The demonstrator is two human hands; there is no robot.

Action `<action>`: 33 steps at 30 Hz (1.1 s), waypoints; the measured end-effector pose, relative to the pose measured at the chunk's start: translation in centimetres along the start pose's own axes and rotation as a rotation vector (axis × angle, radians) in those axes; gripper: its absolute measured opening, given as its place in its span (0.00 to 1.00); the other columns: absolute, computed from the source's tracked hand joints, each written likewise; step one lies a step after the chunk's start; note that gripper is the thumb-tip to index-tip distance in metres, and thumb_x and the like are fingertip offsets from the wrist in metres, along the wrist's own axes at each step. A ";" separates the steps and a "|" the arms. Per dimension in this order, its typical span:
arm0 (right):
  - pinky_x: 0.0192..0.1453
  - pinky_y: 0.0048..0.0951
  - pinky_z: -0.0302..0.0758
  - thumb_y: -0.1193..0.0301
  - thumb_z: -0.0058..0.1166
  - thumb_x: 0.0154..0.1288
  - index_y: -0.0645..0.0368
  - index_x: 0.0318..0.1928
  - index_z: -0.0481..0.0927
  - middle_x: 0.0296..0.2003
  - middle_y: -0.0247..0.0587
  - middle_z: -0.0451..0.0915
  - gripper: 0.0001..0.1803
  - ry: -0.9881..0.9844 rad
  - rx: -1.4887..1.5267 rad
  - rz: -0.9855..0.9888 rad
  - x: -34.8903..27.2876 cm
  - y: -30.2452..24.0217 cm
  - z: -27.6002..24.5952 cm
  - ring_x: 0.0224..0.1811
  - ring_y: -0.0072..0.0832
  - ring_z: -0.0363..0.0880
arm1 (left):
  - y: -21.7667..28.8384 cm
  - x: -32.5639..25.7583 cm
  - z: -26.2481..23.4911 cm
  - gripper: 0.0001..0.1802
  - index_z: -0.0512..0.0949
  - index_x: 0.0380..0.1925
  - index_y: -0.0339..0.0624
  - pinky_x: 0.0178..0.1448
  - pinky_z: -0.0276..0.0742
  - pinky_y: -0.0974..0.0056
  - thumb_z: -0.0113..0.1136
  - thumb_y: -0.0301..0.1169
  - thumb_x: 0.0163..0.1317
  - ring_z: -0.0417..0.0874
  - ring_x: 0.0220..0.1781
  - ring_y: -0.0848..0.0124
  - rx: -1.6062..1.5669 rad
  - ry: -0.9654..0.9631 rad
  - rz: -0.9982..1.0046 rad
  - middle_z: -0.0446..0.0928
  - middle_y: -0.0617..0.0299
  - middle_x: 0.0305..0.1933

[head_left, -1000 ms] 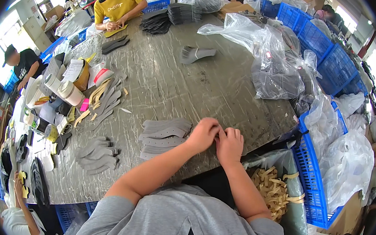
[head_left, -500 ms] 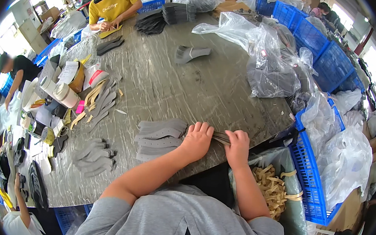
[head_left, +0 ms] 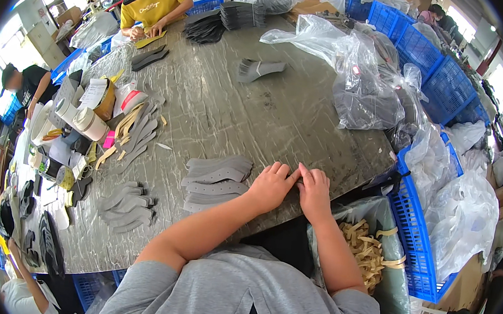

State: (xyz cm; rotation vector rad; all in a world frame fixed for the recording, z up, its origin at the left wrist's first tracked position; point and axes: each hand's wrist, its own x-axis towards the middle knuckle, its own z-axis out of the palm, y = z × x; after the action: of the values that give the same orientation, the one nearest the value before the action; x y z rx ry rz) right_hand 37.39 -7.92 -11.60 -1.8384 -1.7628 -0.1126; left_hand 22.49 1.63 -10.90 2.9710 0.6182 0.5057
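Close together at the table's near edge, my left hand [head_left: 270, 186] and my right hand [head_left: 314, 194] are closed, fingertips almost meeting. Between them a stack of thin grey-brown pieces is mostly covered by my fingers; only a dark sliver shows. Just left of my left hand lie overlapping rows of grey curved cut pieces [head_left: 216, 178], some with small holes along them. Farther left is a looser pile of similar grey pieces [head_left: 127, 207]. A banded grey bundle [head_left: 261, 70] sits toward the far side.
A lined bin [head_left: 394, 274] of tan strips [head_left: 364, 246] stands by my right forearm, beside a blue crate [head_left: 413, 233] with plastic bags. Clear bags [head_left: 367, 89] cover the table's right side. Tubs [head_left: 90, 124] and tools crowd the left. A co-worker in yellow [head_left: 157, 5] works at the far left.
My hands have come closer together, the right moving slightly left. The fanned edges of the stack, seen between them before, are now mostly hidden.
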 end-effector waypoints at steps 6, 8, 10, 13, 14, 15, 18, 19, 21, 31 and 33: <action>0.53 0.43 0.65 0.72 0.61 0.58 0.55 0.58 0.76 0.41 0.39 0.72 0.25 0.016 -0.047 0.101 0.1 -1.8 -0.8 0.48 0.40 0.71 | -0.5 0.2 0.0 0.33 0.67 0.62 0.29 0.61 0.68 0.55 0.54 0.23 0.52 0.71 0.52 0.52 -0.135 0.043 -0.153 0.71 0.50 0.49; 0.53 0.44 0.64 0.71 0.62 0.58 0.53 0.52 0.77 0.39 0.37 0.74 0.20 0.070 -0.061 0.115 0.1 -1.7 -0.4 0.46 0.39 0.71 | -0.7 0.2 0.0 0.32 0.67 0.62 0.29 0.63 0.68 0.54 0.53 0.20 0.52 0.70 0.54 0.51 -0.179 0.027 -0.119 0.71 0.49 0.51; 0.54 0.45 0.64 0.71 0.61 0.58 0.52 0.49 0.77 0.39 0.37 0.74 0.17 0.030 -0.127 0.152 -0.1 -1.1 -0.5 0.46 0.40 0.71 | -1.5 -0.2 0.1 0.30 0.68 0.61 0.29 0.62 0.68 0.53 0.54 0.20 0.54 0.70 0.56 0.50 -0.190 0.028 -0.044 0.71 0.50 0.53; 0.52 0.44 0.68 0.70 0.61 0.58 0.53 0.43 0.76 0.38 0.37 0.74 0.13 0.035 -0.074 0.135 0.0 -0.2 0.0 0.45 0.40 0.72 | -1.8 -0.3 0.9 0.25 0.73 0.57 0.33 0.61 0.69 0.53 0.57 0.21 0.56 0.71 0.56 0.51 -0.297 0.076 -0.132 0.74 0.51 0.51; 0.51 0.43 0.69 0.70 0.61 0.57 0.53 0.43 0.76 0.38 0.37 0.74 0.13 0.028 -0.045 0.113 0.2 -0.2 0.0 0.45 0.40 0.72 | -1.9 -0.3 0.8 0.24 0.74 0.55 0.35 0.61 0.70 0.54 0.59 0.22 0.55 0.73 0.55 0.51 -0.352 0.083 -0.156 0.75 0.51 0.49; 0.49 0.42 0.70 0.70 0.61 0.57 0.53 0.43 0.75 0.37 0.37 0.74 0.13 0.022 -0.082 0.082 0.2 -0.4 -0.1 0.44 0.40 0.73 | -2.3 -0.2 0.7 0.23 0.76 0.53 0.36 0.60 0.70 0.54 0.60 0.22 0.55 0.74 0.54 0.51 -0.408 0.090 -0.180 0.77 0.51 0.48; 0.45 0.42 0.73 0.71 0.61 0.58 0.54 0.43 0.74 0.36 0.39 0.75 0.13 -0.001 -0.128 0.029 0.2 -0.7 -0.5 0.42 0.42 0.75 | -2.8 0.0 0.5 0.20 0.79 0.49 0.38 0.57 0.73 0.56 0.64 0.22 0.53 0.77 0.49 0.52 -0.494 0.107 -0.228 0.79 0.50 0.44; 0.43 0.42 0.73 0.71 0.61 0.58 0.55 0.43 0.74 0.37 0.40 0.76 0.13 -0.012 -0.097 0.039 0.2 -0.4 -0.2 0.42 0.43 0.76 | -3.0 0.0 0.4 0.19 0.80 0.47 0.38 0.56 0.74 0.57 0.65 0.22 0.52 0.79 0.48 0.53 -0.510 0.112 -0.240 0.79 0.50 0.43; 0.40 0.43 0.75 0.71 0.60 0.59 0.55 0.44 0.73 0.37 0.42 0.77 0.14 0.016 -0.029 0.099 0.5 -0.4 -0.3 0.39 0.46 0.78 | -2.8 0.1 -0.1 0.23 0.76 0.52 0.35 0.52 0.76 0.60 0.67 0.23 0.54 0.80 0.45 0.58 -0.692 0.230 -0.336 0.79 0.51 0.43; 0.30 0.42 0.73 0.73 0.53 0.58 0.56 0.43 0.73 0.33 0.41 0.74 0.11 0.242 -0.076 -0.005 4.3 -9.5 1.1 0.28 0.41 0.78 | -1.3 1.3 -5.8 0.32 0.59 0.61 0.32 0.40 0.78 0.63 0.65 0.33 0.64 0.78 0.37 0.68 -1.910 0.829 -0.920 0.73 0.55 0.41; 0.30 0.41 0.73 0.73 0.56 0.59 0.56 0.44 0.74 0.35 0.40 0.75 0.12 0.187 -0.060 -0.112 3.7 -11.8 0.7 0.28 0.40 0.78 | -2.9 1.1 -8.9 0.31 0.57 0.63 0.38 0.33 0.78 0.61 0.62 0.33 0.66 0.76 0.30 0.69 -1.886 0.962 -1.074 0.73 0.55 0.40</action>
State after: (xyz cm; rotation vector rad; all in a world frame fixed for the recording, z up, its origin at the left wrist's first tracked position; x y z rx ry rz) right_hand 26.58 -4.84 -6.46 -1.7096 -1.7455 -0.3729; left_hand 19.37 4.73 -2.57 0.4239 0.8215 1.2365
